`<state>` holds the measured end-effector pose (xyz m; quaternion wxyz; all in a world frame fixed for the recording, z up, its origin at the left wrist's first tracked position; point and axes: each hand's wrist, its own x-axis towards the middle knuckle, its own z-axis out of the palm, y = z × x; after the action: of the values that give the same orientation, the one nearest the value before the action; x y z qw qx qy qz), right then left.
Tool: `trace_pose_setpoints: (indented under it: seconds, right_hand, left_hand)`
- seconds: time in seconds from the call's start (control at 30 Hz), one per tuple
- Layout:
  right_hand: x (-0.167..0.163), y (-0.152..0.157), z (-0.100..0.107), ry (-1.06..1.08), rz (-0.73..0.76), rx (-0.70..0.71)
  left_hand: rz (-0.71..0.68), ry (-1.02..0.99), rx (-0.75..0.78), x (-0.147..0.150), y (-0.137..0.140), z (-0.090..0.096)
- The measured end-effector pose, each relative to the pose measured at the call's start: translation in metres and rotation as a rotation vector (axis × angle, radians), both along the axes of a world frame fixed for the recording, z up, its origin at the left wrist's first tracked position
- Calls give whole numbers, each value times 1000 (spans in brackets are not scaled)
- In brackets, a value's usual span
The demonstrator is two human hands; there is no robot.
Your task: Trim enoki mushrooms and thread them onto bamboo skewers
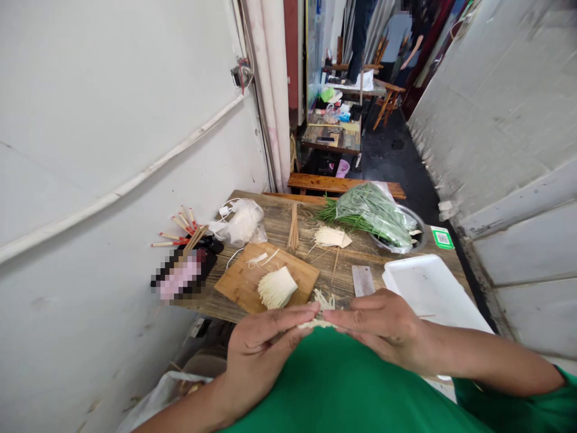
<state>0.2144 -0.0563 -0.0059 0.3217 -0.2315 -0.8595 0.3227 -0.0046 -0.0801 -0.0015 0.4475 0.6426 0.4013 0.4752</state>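
Observation:
Close to my green shirt, my left hand (273, 337) and my right hand (387, 329) meet fingertip to fingertip. Between them they pinch a thin bunch of enoki mushrooms (325, 300), mostly covered by the fingers. A larger clump of enoki (280, 288) lies on the wooden cutting board (229, 279), with a few loose strands behind it. Beyond my hands, a flat portion of enoki (333, 237) rests on the tabletop, a single skewer (335, 264) near it. A cleaver's blade (363, 280) lies behind my right hand, its lower end hidden.
A bundle of wooden skewers (293, 228) lies by a white plastic bag (243, 222). Bagged green chives (369, 210) fill a metal bowl (419, 225). On the right is a white tray (419, 273). Chopsticks (184, 222) stand at the left wall. A wooden bench (347, 183) and people are farther back.

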Motion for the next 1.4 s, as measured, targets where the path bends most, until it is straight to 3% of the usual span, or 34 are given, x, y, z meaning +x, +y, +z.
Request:
trace_pose_setpoints:
  seconds: [0.33, 0.9, 1.4]
  right_hand:
    - [4, 2, 13, -20, 102, -157]
    - [3, 18, 8, -6, 205, -190]
    - [-4, 10, 13, -20, 101, -170]
  left_hand:
    - [-51, -32, -70, 3, -1, 0]
    - [-72, -104, -145, -1, 0, -7]
    - [-27, -91, -224, 1, 3, -3]
